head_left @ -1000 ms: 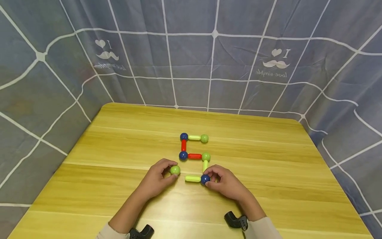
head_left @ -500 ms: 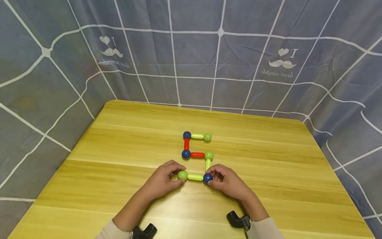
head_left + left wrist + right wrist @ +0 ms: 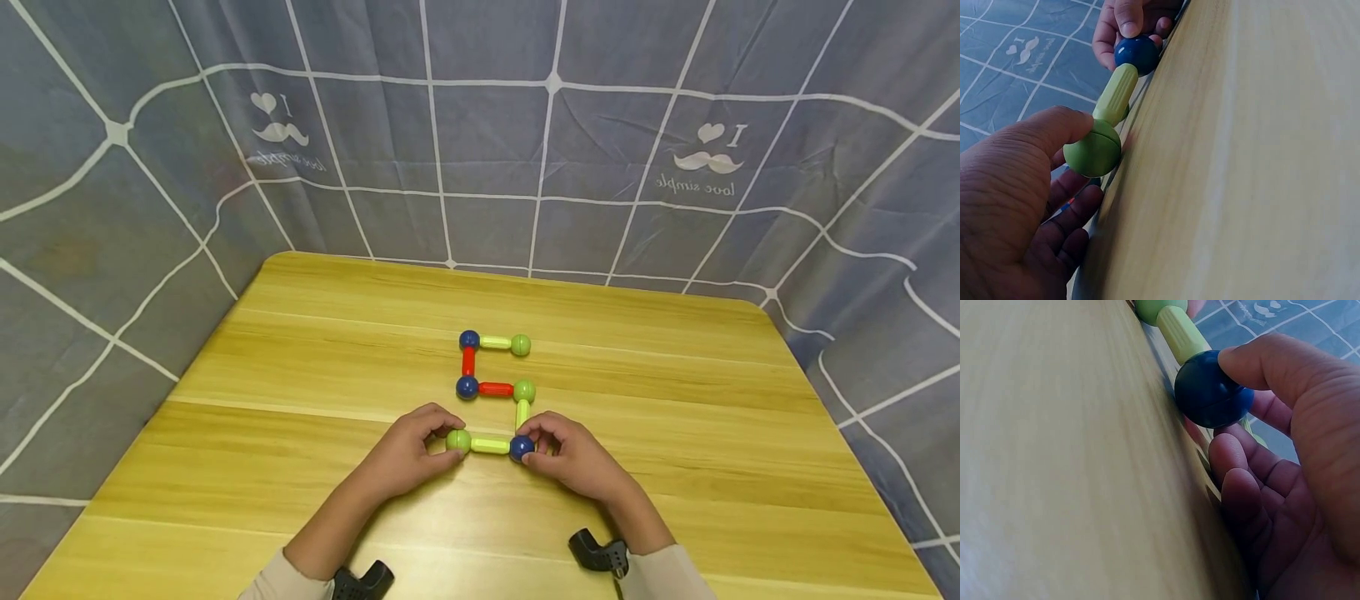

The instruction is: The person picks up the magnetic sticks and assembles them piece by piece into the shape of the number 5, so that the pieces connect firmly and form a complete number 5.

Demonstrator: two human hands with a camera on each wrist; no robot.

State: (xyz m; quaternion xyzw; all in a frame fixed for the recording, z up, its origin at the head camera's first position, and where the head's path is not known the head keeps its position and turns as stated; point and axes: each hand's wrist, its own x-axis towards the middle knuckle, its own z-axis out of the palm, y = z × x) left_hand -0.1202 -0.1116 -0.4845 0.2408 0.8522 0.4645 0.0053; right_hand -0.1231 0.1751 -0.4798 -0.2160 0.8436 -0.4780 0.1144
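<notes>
My left hand (image 3: pixel 408 450) pinches a green ball (image 3: pixel 458 441) between thumb and fingers. That ball touches the left end of a yellow-green rod (image 3: pixel 491 446). At the rod's other end is a blue ball (image 3: pixel 522 448), which my right hand (image 3: pixel 573 457) grips with thumb and fingers. The left wrist view shows the green ball (image 3: pixel 1092 153) against the rod (image 3: pixel 1116 94); in the right wrist view the thumb presses the blue ball (image 3: pixel 1213 389). From the blue ball another yellow-green rod (image 3: pixel 522 413), partly hidden by my right fingers, runs up to a second green ball (image 3: pixel 524 390).
The chain continues through a red rod (image 3: pixel 496 389), a blue ball (image 3: pixel 467 387), another red rod (image 3: pixel 468 362), a blue ball (image 3: pixel 469 340), a yellow-green rod (image 3: pixel 495 342) and a green ball (image 3: pixel 521 344). It lies on a wooden table (image 3: pixel 675 400). A grey-blue curtain (image 3: pixel 487 150) hangs behind.
My left hand has brought the green ball right and slightly toward me, onto the rod's free end. My right hand keeps its grip on the blue ball. Little differs over the last half second.
</notes>
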